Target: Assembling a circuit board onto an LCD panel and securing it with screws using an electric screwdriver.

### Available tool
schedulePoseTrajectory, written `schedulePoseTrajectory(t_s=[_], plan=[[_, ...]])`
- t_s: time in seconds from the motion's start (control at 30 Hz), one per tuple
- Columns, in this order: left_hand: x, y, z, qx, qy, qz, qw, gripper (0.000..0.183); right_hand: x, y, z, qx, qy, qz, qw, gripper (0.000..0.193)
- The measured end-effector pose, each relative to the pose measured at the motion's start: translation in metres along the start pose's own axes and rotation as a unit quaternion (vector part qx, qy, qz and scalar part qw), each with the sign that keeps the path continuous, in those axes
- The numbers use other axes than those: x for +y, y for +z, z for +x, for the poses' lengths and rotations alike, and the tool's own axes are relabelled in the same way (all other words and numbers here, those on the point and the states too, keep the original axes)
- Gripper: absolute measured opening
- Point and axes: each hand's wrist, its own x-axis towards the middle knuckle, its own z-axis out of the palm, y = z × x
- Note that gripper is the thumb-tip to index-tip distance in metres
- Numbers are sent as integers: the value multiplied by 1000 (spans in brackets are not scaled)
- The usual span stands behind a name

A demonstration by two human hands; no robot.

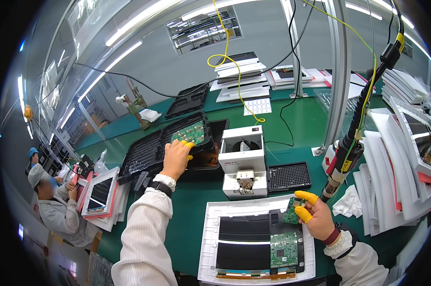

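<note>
My left hand [177, 159], in yellow finger cots, reaches out to the black plastic trays and grips the near edge of a green circuit board [191, 133]. Between yellow-capped thumb and fingers, my right hand [318, 219] pinches a smaller green circuit board [291, 210] above the upper right of a white-framed display panel [210, 233]. Another green circuit board [283, 249] lies on that panel, right of its black area. Under the left-hand board is a black ribbed tray [144, 151]; my fingers hide part of the board's edge.
A white machine [244, 164] stands behind the panel, beside a black grid tray [289, 177]. At right, a black pole tool [351, 148] with cables leans near stacked white panels [382, 167]. White cloth [349, 202] lies nearby. Two people are at left, one handling panels [101, 193].
</note>
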Motion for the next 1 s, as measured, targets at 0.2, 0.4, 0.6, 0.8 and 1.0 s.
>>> schedulePoseTrajectory(t_s=[0.2,0.4,0.6,0.8,1.0], plan=[[-10,-19,-21,-32,47,18,998,11,-1,-1,-1,4,2,-21,1000,40],[-59,-10,-63,-55,5,-29,998,23,1,1,1,5,-3,-19,1000,40],[-86,-21,-91,-76,-27,-76,994,25,4,0,0,9,5,-9,1000,39],[-113,-29,-124,-66,-115,-105,986,24,2,2,0,3,11,12,1000,41],[-60,-49,-88,101,-153,-170,968,21,4,1,0,-2,10,4,1000,41]])
